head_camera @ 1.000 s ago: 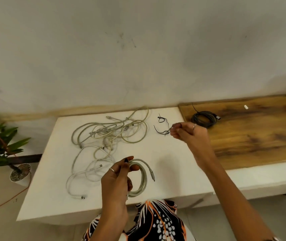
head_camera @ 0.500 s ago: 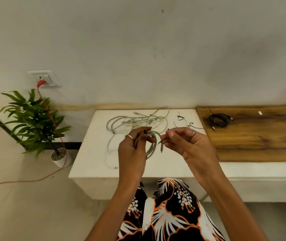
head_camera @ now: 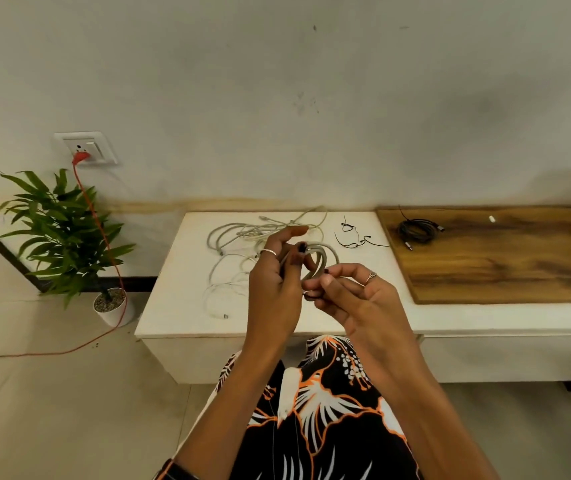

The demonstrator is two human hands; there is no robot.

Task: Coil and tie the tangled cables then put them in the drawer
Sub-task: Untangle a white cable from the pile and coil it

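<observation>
Head view. At the centre of the frame a small coil of pale grey cable [head_camera: 322, 259] is held up in the air in front of the counter [head_camera: 180, 306]. The left hand [head_camera: 275, 282] is curled round the coil's left side, with the index finger lifted free. The right hand [head_camera: 357, 299] is held against the coil's lower edge, its fingertips pinched on something thin and dark there, probably a tie; it is too small to be made out with certainty.

The coil is judged to be light and springy, likely to loosen if released before it is bound. It would best be gripped across all its loops at one point, with the tie wrapped beside that grip.

Behind the hands, at upper centre, a loose tangle of pale cables [head_camera: 242, 244] is spread on the white counter. Just right of it, a few thin black ties [head_camera: 355, 237] are lying. Further right, on a wooden board [head_camera: 502, 265], a dark cable [head_camera: 415, 230] is already coiled.

The counter is low, white and smooth. No drawer can be picked out with certainty. At left, a potted plant [head_camera: 59, 230] is standing on the floor beneath a wall socket [head_camera: 86, 147], from which an orange cord [head_camera: 97, 220] is run down across the floor. A patterned garment is seen at the bottom of the frame.
</observation>
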